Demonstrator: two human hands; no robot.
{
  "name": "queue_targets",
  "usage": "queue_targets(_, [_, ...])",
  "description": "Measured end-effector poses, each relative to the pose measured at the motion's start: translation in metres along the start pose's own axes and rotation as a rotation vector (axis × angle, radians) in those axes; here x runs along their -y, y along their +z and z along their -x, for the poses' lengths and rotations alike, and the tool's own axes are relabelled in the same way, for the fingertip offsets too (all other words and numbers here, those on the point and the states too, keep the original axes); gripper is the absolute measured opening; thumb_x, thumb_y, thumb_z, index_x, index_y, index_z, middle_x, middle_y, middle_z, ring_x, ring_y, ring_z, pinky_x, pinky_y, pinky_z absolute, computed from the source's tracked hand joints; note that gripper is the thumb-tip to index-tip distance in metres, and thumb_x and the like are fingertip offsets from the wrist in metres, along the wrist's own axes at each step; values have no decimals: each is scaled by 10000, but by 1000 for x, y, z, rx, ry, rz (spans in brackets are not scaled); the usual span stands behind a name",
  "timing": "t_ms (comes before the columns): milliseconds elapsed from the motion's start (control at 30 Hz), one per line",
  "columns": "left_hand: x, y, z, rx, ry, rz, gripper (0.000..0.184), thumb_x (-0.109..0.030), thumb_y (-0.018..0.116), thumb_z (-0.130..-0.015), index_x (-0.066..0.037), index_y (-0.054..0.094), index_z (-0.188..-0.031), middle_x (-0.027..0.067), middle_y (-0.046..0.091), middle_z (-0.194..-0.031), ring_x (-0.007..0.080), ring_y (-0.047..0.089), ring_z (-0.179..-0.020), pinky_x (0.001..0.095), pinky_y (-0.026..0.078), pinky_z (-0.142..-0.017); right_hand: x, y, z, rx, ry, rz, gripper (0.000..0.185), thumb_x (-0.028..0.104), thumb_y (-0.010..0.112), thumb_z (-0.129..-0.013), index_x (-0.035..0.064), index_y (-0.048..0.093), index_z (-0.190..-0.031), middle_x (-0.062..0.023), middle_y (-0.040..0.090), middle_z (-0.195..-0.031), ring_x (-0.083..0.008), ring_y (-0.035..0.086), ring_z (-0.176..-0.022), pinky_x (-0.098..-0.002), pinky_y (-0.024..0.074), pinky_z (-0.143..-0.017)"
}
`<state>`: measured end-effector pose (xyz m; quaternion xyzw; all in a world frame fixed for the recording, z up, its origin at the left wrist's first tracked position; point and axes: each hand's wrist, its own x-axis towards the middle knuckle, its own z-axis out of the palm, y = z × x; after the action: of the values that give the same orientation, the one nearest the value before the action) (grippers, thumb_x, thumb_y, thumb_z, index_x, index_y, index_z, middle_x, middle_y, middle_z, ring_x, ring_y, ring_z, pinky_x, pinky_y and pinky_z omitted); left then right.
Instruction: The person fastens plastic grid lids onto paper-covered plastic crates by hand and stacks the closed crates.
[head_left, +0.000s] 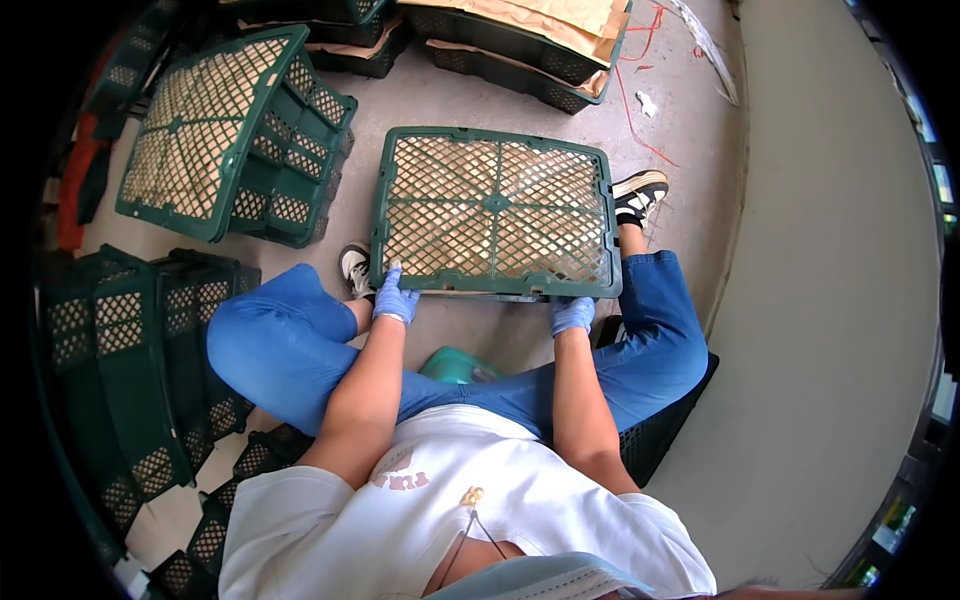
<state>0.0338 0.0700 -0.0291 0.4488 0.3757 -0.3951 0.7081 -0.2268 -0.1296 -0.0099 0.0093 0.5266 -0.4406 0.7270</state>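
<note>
A dark green plastic crate (pixel 494 203) lies in front of me between my feet, its lattice face up. Light tan patches show through the lattice; what they are I cannot make out. My left hand (pixel 397 298), in a blue glove, grips the near edge close to the left corner, thumb on top and fingers hidden beneath. At the near edge towards the right corner is my right hand (pixel 572 314), also gloved in blue. Its fingers go under the rim and are mostly hidden. A teal plastic thing (pixel 458 366) shows below the crate, between my legs.
Green crates with lattice sides (pixel 290 150) stand at the upper left, and more crates (pixel 115 370) line the left. Stacked crates with brown paper (pixel 545 25) stand at the far side. Red string (pixel 630 110) lies on the floor. A pale wall (pixel 830 300) runs along the right.
</note>
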Motion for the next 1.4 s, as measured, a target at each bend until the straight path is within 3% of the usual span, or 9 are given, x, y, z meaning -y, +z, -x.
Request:
queue_targets(167, [2, -9, -20, 27, -29, 8, 496, -298, 698, -830, -154, 492, -1257, 50, 554, -1248, 245, 522, -1153, 446, 434, -958, -16, -32, -6, 65, -81, 196, 285, 120, 496, -870, 58, 528, -1146, -100, 593, -1086, -285, 569, -1019, -431, 473, -922])
queue_targets(200, [2, -8, -18, 22, -20, 6, 490, -296, 702, -826, -156, 496, -1248, 54, 554, -1245, 249, 524, -1150, 452, 433, -957, -22, -46, -12, 78, 91, 128, 327, 118, 507, -863, 32, 498, -1178, -118, 578, -1120, -289, 563, -1044, -441, 467, -933])
queue_targets(467, [5, -12, -20, 45, 4, 36, 397, -280, 591, -902, -102, 512, -1248, 73, 544, -1275, 254, 504, -1179, 424, 413, -1010, -45, 9, 71, -5, 99, 311, 429, 208, 592, -855, 33, 462, -1225, -158, 463, -1257, -349, 419, -1219, -504, 410, -994])
queue_targets(800, [9, -15, -43, 140, -34, 370, 301, -162, 619, -873, -67, 569, -1154, 67, 619, -1130, 264, 576, -1035, 424, 492, -900, -41, 15, 64, 138, 82, 343, 350, 145, 627, -872, 81, 479, -1183, -113, 518, -1175, -295, 550, -1044, -434, 521, -869])
queue_targets(933, [6, 24, 35, -224, 96, -17, 183, -189, 604, -894, -102, 589, -1054, 54, 629, -1035, 224, 614, -937, 386, 511, -763, -39, -5, 52, 186, 21, 392, 296, 91, 617, -877, 61, 493, -1144, -98, 553, -1101, -260, 582, -976, -420, 522, -876])
queue_targets(1033, [51, -3, 44, -77, -4, -269, 157, -191, 641, -872, -113, 515, -925, 26, 473, -771, 170, 481, -645, 352, 482, -626, -44, -3, 52, 197, 25, 355, 258, 28, 590, -876, 40, 502, -1119, -106, 582, -1030, -253, 594, -942, -422, 521, -884])
queue_targets(1100, [70, 4, 48, 4, -260, -190, 250, -130, 610, -877, -103, 464, -1078, 107, 526, -1031, 249, 566, -895, 398, 541, -715, -45, -2, 49, 150, 53, 326, 240, 39, 575, -881, 19, 497, -1107, -134, 564, -1039, -279, 586, -970, -418, 543, -854])
queue_targets(1200, [74, 28, 51, 83, -105, -209, 301, -127, 600, -877, -109, 442, -1132, 113, 534, -1124, 298, 577, -979, 453, 540, -791, -47, -3, 44, 78, 62, 317, 199, 26, 540, -877, 2, 508, -1072, -134, 571, -999, -296, 584, -968, -434, 554, -823])
queue_targets(1400, [77, 32, 40, 78, -33, -37, 223, -90, 558, -882, -84, 466, -1084, 119, 539, -1098, 293, 587, -949, 473, 538, -809, -55, 10, 20, -102, 69, 299, 275, -36, 504, -817, 67, 525, -1071, -100, 578, -999, -283, 584, -917, -452, 545, -792])
